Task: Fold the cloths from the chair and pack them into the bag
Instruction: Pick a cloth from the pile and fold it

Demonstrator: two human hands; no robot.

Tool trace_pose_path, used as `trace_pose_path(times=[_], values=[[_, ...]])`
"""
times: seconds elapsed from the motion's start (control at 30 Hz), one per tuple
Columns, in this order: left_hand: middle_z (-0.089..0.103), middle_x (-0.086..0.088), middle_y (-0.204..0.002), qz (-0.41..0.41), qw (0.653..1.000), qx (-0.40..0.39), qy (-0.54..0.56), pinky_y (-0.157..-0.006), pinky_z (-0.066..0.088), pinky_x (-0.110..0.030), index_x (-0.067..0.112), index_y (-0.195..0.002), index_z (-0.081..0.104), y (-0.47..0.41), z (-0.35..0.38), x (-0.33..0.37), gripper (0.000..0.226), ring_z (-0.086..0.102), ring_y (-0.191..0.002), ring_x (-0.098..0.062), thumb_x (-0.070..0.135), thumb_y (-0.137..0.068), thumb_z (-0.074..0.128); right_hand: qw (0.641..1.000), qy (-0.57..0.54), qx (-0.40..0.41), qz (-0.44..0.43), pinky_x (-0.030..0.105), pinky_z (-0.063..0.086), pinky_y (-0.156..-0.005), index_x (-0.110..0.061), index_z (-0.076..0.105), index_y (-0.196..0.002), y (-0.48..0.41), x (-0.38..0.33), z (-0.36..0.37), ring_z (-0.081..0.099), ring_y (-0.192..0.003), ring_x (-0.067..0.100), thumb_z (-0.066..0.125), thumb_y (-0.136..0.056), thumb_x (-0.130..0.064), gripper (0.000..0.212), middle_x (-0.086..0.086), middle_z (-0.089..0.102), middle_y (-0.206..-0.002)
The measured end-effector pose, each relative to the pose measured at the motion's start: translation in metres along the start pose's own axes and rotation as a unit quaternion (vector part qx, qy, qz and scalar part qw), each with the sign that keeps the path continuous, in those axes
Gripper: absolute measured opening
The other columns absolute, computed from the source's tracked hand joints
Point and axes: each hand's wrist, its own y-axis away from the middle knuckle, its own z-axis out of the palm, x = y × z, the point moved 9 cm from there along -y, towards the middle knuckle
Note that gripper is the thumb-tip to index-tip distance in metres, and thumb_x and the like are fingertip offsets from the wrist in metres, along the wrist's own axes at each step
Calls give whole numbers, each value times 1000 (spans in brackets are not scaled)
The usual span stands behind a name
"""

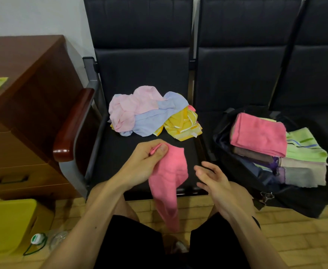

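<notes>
A heap of loose cloths (151,111) is lying at frame centre on the chair seat (116,150). To its right, the bag (305,200) is sitting on the next seat (211,121), holding a stack of folded cloths (260,136). Below the heap, a cloth (171,171) is hanging from the left hand (141,162), the right hand (217,181) just beside it.

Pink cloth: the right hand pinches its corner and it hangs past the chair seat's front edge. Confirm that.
Wrong hand. The head view shows the left hand pinching the pink cloth by its corner; the right hand is open beside it. It does hang past the chair seat front edge.
</notes>
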Motion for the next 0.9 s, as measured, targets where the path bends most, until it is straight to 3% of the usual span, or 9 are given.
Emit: trace_pose_path(times=[0.07, 0.17, 0.3, 0.43, 0.53, 0.63, 0.73, 0.83, 0.9], values=[[68, -1, -85, -12, 998, -61, 19, -77, 47, -30, 25, -94, 73, -4, 9, 6, 27, 60, -83, -10, 34, -99, 48, 995, -37, -88, 28, 36, 50, -95, -24, 52, -131, -8, -1, 18, 62, -119, 15, 82, -70, -42, 70, 2, 67, -126], [73, -4, -95, -26, 988, -147, 32, -84, 50, -30, 29, -97, 75, -6, 18, 18, 28, 66, -92, -14, 34, -99, 48, 965, -86, -226, 98, 34, 58, -79, -9, 65, -119, -9, 1, 49, 70, -98, 21, 100, -39, -39, 92, 9, 73, -106], [74, -8, -106, -37, 978, -206, -10, -93, 52, -35, 8, -107, 73, -4, -4, 17, 40, 68, -100, -23, 39, -99, 50, 932, 72, -343, 89, 23, 57, -70, -7, 72, -99, 7, -22, 66, 72, -79, 10, 84, -71, -14, 31, 1, 76, -87], [58, -21, -81, -96, 990, -83, 57, -81, 48, -61, -18, -95, 59, 2, -44, -17, 61, 52, -78, -29, 44, -95, 58, 980, 39, -162, -113, 18, 50, -62, -7, 72, -98, -6, -91, 41, 62, -71, 10, 67, -88, -22, 19, 3, 70, -83], [69, -30, -101, -144, 977, -6, 155, -90, 54, -49, -2, -109, 72, 12, -35, -34, 40, 63, -91, -29, 32, -94, 55, 974, 70, -102, -192, 26, 45, -64, -1, 68, -100, 7, -108, 50, 55, -76, 16, 54, -99, -19, 23, 8, 64, -85], [75, -12, -99, -193, 938, 41, 285, -80, 58, -29, 12, -97, 80, 20, -21, -48, 36, 70, -89, -19, 35, -88, 53, 982, 27, -91, -163, 32, 43, -67, 8, 62, -99, 19, -108, 63, 51, -79, 22, 50, -101, -21, 31, 13, 61, -83], [75, -8, -103, -207, 886, 30, 414, -82, 58, -32, 16, -97, 81, 29, -1, -58, 39, 72, -94, -18, 48, -77, 70, 986, -25, -110, -124, 28, 48, -64, -3, 67, -94, 29, -107, 71, 58, -72, 17, 50, -100, -23, 27, 8, 65, -77], [71, -13, -118, -191, 801, 2, 567, -92, 56, -40, 10, -110, 77, 39, 25, -60, 76, 69, -108, -25, 46, -47, 98, 986, -70, -125, -90, 21, 52, -58, -4, 67, -97, 31, -107, 73, 63, -66, 10, 50, -100, -23, 26, 4, 68, -73], [63, -14, -134, -149, 793, -59, 588, -107, 47, -41, 6, -129, 64, 40, 42, -51, 75, 59, -125, -26, 45, -69, 87, 985, -86, -122, -82, 22, 55, -61, 0, 67, -103, 30, -108, 71, 68, -71, 12, 50, -101, -22, 28, 7, 71, -80]])
